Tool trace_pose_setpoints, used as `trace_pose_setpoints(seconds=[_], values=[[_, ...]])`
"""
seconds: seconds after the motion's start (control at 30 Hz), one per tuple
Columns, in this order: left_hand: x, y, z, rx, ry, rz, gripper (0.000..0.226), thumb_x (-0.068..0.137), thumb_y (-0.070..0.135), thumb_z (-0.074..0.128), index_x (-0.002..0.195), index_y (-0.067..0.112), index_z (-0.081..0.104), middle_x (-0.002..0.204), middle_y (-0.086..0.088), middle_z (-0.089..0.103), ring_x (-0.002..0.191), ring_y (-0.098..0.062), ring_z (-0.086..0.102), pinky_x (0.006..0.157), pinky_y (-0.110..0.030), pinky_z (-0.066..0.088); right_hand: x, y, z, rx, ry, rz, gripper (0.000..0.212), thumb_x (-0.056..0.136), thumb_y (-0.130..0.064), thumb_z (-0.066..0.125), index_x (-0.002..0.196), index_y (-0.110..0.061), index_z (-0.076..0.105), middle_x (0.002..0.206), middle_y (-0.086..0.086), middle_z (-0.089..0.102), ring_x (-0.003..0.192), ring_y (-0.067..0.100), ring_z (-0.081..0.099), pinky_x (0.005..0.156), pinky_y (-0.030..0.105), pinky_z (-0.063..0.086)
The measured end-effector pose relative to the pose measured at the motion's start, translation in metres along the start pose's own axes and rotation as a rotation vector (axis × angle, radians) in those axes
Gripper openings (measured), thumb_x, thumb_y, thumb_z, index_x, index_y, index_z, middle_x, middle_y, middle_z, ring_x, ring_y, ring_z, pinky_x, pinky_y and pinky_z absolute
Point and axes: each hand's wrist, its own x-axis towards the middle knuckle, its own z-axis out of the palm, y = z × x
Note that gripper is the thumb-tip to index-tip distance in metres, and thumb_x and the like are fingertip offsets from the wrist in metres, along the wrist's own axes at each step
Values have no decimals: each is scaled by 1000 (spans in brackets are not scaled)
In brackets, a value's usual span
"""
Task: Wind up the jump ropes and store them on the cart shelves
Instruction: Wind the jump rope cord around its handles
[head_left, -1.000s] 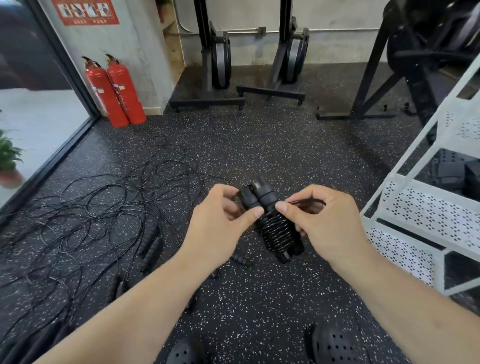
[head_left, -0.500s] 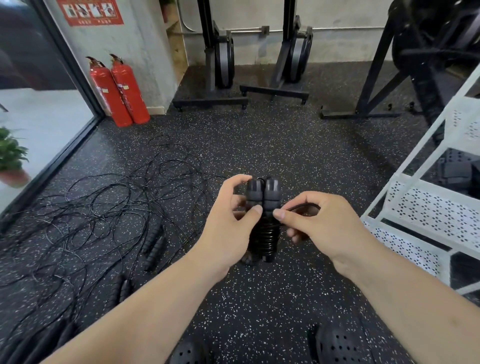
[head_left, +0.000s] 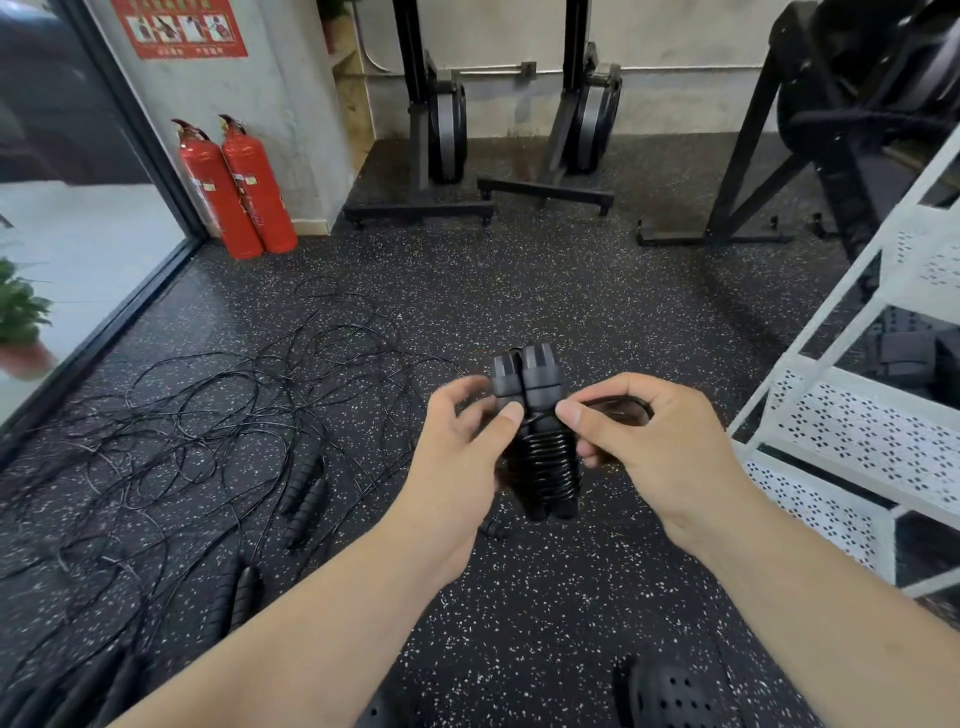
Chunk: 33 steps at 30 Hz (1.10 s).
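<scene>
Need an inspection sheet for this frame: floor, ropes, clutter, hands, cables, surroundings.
surface: black speckled floor.
job's things: wound jump rope held mid-air; loose ropes tangled on the floor at left; white cart at right.
clutter: dark blocks behind the cart, unidentifiable.
hands: left hand grips the wound handles; right hand pinches a loop of its cord.
cables: nothing seen besides rope cords.
surroundings: two fire extinguishers, gym machines by the far wall, potted plant at far left.
</scene>
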Motion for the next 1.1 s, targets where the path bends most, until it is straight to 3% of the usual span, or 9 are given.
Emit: trace_pose_setpoints(seconds=[0.07,0.2,0.33,0.47,0.67,0.77,0.9,1.0,1.1], values=[[1,-8,3,47,39,18,24,111,19,58,134,27,57,124,4,77,123,-22,70,113,-55,51,-2,1,4,3,20,-31,7,85,-12,88,87,-16,83,76,13,77,65,20,70,66,32,61],[3,-9,7,243,55,52,24,113,33,52,125,41,70,114,13,78,109,-8,70,106,-43,54,-7,2,11,-105,82,-126,10,84,-15,90,85,-21,83,71,6,77,64,22,73,65,39,64],[-1,-2,12,159,-47,-17,30,110,54,48,130,43,68,124,20,75,124,-5,66,115,-48,49,-8,5,13,-237,128,-224,13,80,-24,94,83,-31,83,85,-8,79,72,16,76,72,43,64],[1,-6,9,120,-144,16,33,107,55,54,134,39,65,130,8,74,129,-17,65,113,-56,50,-9,0,13,-181,76,-238,12,83,-18,91,84,-28,84,85,-4,77,66,20,76,66,41,66],[6,-6,0,101,-148,70,52,98,69,54,143,42,55,138,3,69,138,-27,58,116,-61,44,-9,-6,10,-64,-96,-164,16,99,-11,73,104,-23,82,87,5,81,81,23,79,85,42,64],[6,-5,-1,122,-211,104,41,107,59,52,142,39,57,126,12,72,130,-18,62,117,-53,45,-11,-8,11,58,-106,-128,15,101,-10,69,105,-16,82,88,9,80,81,25,79,79,35,64],[2,0,1,128,-295,155,38,107,44,51,140,24,54,99,20,67,102,-7,62,101,-40,52,-13,-9,11,172,-108,-75,13,100,-12,70,105,-11,81,87,10,79,75,21,76,68,24,59],[1,0,5,89,-296,144,37,110,43,55,141,23,54,103,12,67,102,-12,62,100,-44,53,-15,-7,17,323,-32,0,17,90,-22,76,100,-10,82,81,8,76,68,13,70,62,21,56],[1,1,8,69,-291,154,38,108,35,58,143,23,53,123,3,70,117,-17,64,114,-54,50,-16,-3,23,461,108,55,21,83,-27,82,98,-13,81,79,5,73,67,13,66,62,23,55]])
